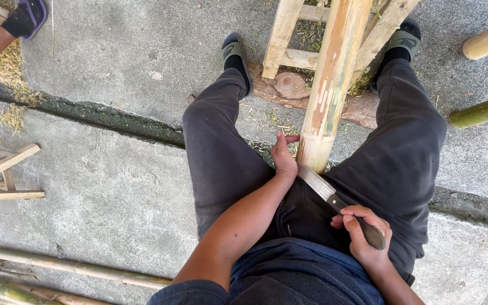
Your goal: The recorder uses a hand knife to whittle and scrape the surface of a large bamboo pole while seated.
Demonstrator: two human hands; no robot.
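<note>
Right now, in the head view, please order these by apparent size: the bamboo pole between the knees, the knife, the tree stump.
1. bamboo pole, clearly largest.
2. tree stump, partly hidden, so unsure.
3. knife, held by right hand, nearer the camera.
</note>
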